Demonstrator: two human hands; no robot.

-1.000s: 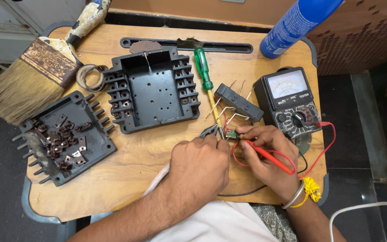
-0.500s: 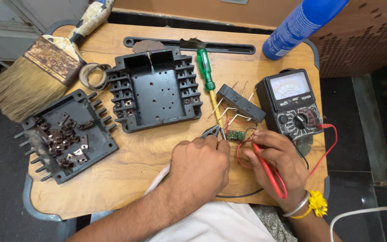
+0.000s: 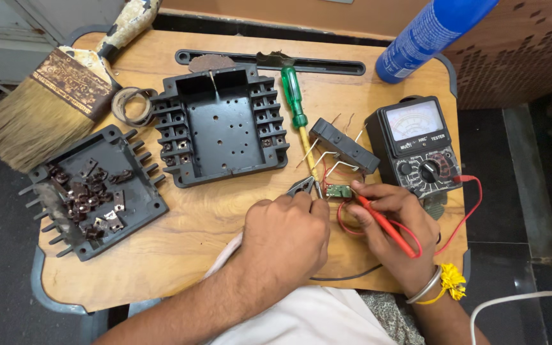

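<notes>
My right hand (image 3: 394,230) grips a red test probe (image 3: 388,225), its tip at a small green circuit board (image 3: 338,190) on the wooden table (image 3: 193,236). My left hand (image 3: 285,233) is closed around something against the same board; a black probe's cable (image 3: 346,275) runs out from under it, and the probe itself is hidden. Small pliers (image 3: 301,186) lie at its fingertips. The red lead (image 3: 471,204) runs to a black analog multimeter (image 3: 413,144).
A green-handled screwdriver (image 3: 295,102) and a small black module with wire legs (image 3: 343,145) lie behind the board. Two black housings (image 3: 218,128) (image 3: 94,191), one holding several metal clips, a paintbrush (image 3: 46,96), a tape roll (image 3: 129,105) and a blue spray can (image 3: 429,35) fill the rest.
My right hand swung the red probe's rear end back and returned it, keeping the tip near the green board. My left hand stayed put.
</notes>
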